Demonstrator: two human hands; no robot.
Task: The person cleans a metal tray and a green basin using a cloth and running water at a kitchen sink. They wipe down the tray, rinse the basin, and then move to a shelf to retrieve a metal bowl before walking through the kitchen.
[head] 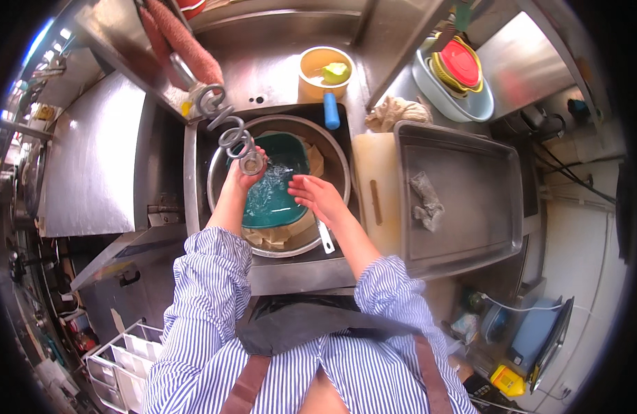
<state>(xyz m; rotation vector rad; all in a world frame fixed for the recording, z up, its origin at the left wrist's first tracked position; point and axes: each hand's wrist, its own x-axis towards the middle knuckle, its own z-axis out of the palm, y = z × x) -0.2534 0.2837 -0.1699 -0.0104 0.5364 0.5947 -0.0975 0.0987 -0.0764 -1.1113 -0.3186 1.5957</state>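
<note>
My left hand [240, 179] grips the head of a spring-hose spray tap [234, 133] over a green plastic basin [277, 216]. Water in the basin is rippled and bubbly. Above the basin's right side, my right hand [322, 197] is held with its fingers apart and nothing in it. The basin stands inside a large round metal bowl [340, 155], with crumpled brown paper [314, 159] between them. A white handle with a hole [325, 238] leans at the bowl's lower right rim. The bowl sits in a metal sink [204, 135].
Behind the sink stands a yellowish pot [309, 85] with a blue handle, holding a green sponge-like piece. To the right are a cutting board [367, 171] and a deep metal tray [468, 196] with a crumpled cloth. A rag [398, 115] and a pale-blue tub [461, 109] lie beyond.
</note>
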